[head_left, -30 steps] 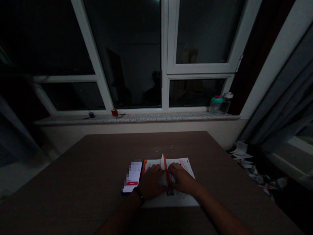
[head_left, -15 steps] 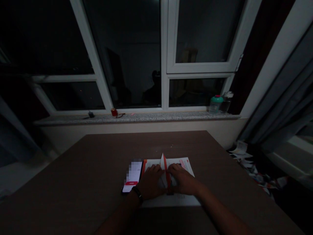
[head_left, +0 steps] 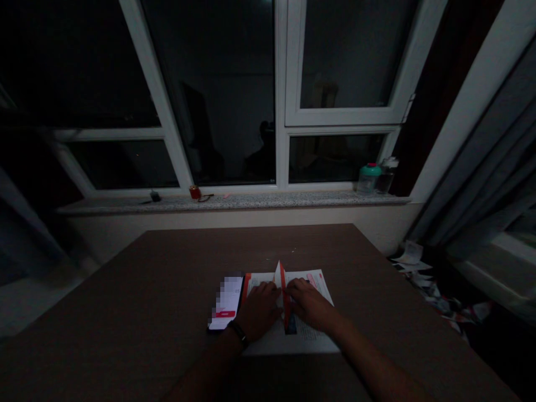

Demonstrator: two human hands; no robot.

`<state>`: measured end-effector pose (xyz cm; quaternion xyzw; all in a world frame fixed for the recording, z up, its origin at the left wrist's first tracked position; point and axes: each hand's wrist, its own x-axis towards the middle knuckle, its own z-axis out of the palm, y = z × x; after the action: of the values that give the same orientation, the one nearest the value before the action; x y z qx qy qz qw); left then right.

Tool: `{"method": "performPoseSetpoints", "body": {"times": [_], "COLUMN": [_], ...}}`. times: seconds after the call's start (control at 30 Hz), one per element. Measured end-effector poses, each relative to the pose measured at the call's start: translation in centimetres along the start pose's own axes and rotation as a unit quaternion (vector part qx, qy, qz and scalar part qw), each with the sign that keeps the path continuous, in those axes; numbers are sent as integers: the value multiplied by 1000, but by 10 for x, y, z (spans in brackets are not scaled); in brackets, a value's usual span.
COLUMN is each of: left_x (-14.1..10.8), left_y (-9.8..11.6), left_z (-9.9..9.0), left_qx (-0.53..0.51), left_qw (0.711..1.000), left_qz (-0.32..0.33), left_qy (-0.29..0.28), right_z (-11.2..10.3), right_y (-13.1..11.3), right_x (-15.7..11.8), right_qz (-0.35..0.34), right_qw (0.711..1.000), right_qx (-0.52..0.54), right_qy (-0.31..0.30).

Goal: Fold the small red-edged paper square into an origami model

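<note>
Dark brown rectangular wooden table [head_left: 167, 312]: white printed paper sheet [head_left: 310, 340] with an upright red-edged fold, lying flat; lit rectangular smartphone [head_left: 226, 304] just left of the sheet, touching its edge.

The room is sitting very dim, night showing black through the window [head_left: 234, 95]. A weak light from behind the camera is catching the paper [head_left: 293, 335] and the phone [head_left: 228, 301], whose screen is glowing and partly pixelated. Edges are bending outward, and the left side is smearing with blur.
</note>
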<state>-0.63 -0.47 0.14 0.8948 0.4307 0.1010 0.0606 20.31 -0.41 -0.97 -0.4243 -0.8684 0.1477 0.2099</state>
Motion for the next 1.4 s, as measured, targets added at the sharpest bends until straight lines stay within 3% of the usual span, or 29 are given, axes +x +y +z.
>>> {"method": "performPoseSetpoints", "body": {"times": [0.93, 1.4], "left_x": [9, 16], "left_y": [-3, -17], "left_z": [7, 13], "left_qx": [38, 3], "left_qw": [999, 1000], "left_qz": [-1, 9], "left_qy": [0, 27], "right_z": [3, 13], "right_y": [-3, 12], "right_x": [3, 14], "right_qz": [-1, 22], "right_qw": [999, 999], "right_qx": [-38, -32], "right_qy": [13, 26]}}
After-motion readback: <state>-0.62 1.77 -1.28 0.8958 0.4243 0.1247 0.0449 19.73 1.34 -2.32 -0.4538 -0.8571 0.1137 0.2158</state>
